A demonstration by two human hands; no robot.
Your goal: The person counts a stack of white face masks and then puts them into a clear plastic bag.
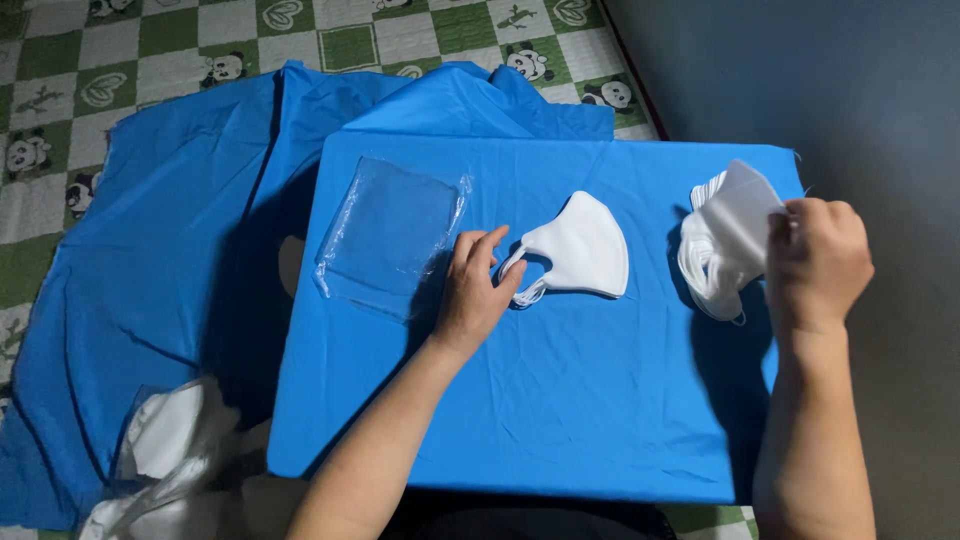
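A single white face mask [583,250] lies flat near the middle of a table covered in blue cloth [560,400]. My left hand [473,290] rests on the cloth with its fingertips touching the mask's ear loop end. At the table's right edge my right hand [815,262] grips a stack of white masks [722,240] and lifts it slightly. A pile of clear plastic sleeves [392,236] lies on the cloth left of my left hand.
Loose blue cloth [150,260] spreads over the floor to the left. A plastic bag with white masks [165,450] sits at the lower left. A green checked mat with panda prints [200,40] lies beyond. A grey wall [850,80] runs along the right.
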